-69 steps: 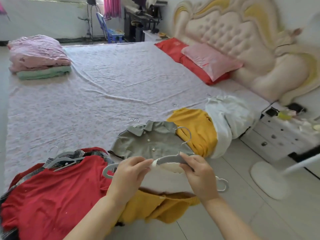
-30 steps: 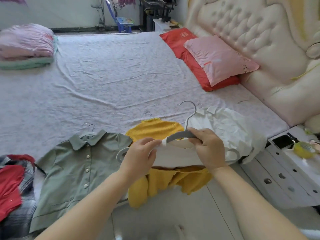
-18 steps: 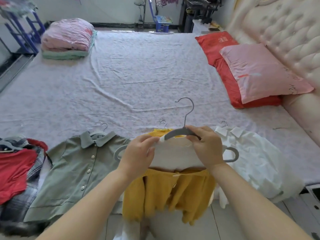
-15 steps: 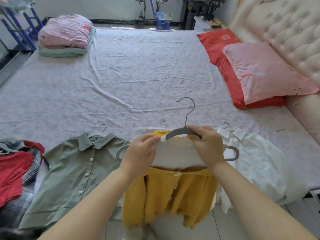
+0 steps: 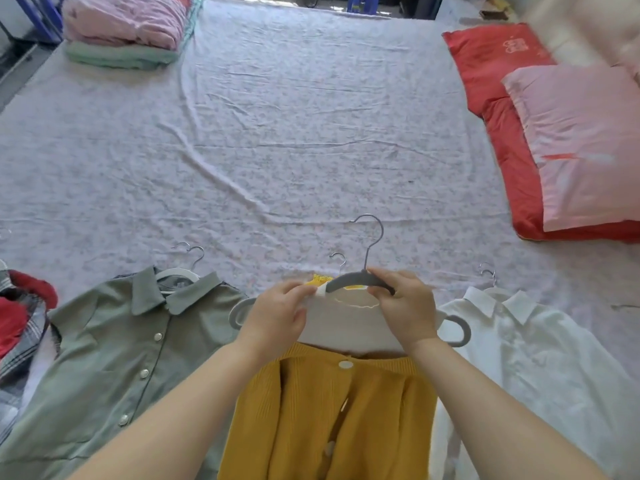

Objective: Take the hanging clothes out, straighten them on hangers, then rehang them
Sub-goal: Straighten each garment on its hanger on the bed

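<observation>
Four lots of clothing line the near edge of the pale floral bedsheet (image 5: 277, 133), and both hands are raised over the third. Far left of the fingers lies a heap of red and grey-plaid clothes (image 5: 20, 317). Just left of the left hand, an olive-green buttoned shirt (image 5: 114, 358) lies flat and face up. A white plastic hanger (image 5: 180, 271) sits inside its collar, the wire hook pointing up the bed.

The left hand (image 5: 277, 320) pinches the neck edge of a white knitted top (image 5: 346, 329) between thumb and curled fingertips, right at the left shoulder of a grey plastic hanger with a metal hook (image 5: 360, 281). The right hand (image 5: 408, 310) grips that hanger's right shoulder, fingers curled over the bar. The hanger's middle shows above the neckline, and its looped ends stick out beyond each wrist. Behind the fingertips a second small hook and a scrap of yellow knit peek out.

Below the wrists spreads a mustard-yellow knitted cardigan with white buttons (image 5: 329, 410). Whether it hangs with the white top or lies separately cannot be told. Just right of the right hand lies a white collared shirt (image 5: 519, 351), with a hook above its collar.

Well beyond the fingers, folded pink and green quilts (image 5: 121, 26) sit far left. A red pillow (image 5: 491, 64) with a pink pillow (image 5: 581, 143) on it lies far right.
</observation>
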`<state>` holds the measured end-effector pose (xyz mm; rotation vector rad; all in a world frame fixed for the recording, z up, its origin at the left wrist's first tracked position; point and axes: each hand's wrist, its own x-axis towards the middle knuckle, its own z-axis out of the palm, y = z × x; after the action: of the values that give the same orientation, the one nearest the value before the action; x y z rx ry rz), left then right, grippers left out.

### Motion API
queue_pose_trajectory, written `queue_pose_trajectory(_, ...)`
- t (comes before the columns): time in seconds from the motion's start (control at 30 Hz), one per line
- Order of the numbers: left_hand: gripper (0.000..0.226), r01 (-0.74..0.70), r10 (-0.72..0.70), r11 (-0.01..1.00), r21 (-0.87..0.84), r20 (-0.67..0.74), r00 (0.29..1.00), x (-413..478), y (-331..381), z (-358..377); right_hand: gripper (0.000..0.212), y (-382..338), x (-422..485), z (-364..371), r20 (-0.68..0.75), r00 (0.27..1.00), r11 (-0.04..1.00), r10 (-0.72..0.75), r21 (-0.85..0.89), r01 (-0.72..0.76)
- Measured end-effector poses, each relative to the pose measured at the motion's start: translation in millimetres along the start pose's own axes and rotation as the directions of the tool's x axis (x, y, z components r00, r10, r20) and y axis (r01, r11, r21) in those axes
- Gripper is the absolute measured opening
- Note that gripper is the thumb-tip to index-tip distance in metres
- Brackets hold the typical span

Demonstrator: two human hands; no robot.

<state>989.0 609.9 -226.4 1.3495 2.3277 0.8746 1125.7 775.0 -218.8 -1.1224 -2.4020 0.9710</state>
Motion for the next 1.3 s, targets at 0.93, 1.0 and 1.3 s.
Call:
queue_pose_trajectory(0.93, 0.05, 0.35, -0.455, 0.855, 0.382, 0.229, 0.86, 45.4, -72.6, 92.9, 0.046, 85.0, 41.1, 115.4, 0.577, 0.79, 0.948, 0.206, -0.318, -0.015)
queue_pose_trajectory(1.0, 0.049, 0.367, -0.462, 0.853, 0.371, 0.208, 0.862, 36.1, -63.0, 75.3, 0.046, 69.5, 33.9, 106.0, 0.581, 0.795, 0.95, 0.175, -0.311, 0.018)
queue_pose_trajectory(1.3, 0.05, 0.492, -0.562, 0.781, 0.386, 0.088, 0.822, -52.9, -32.1, -11.4, 0.049, -19.4, -7.7, 85.3, 0.674, 0.739, 0.926, -0.007, -0.275, 0.259)
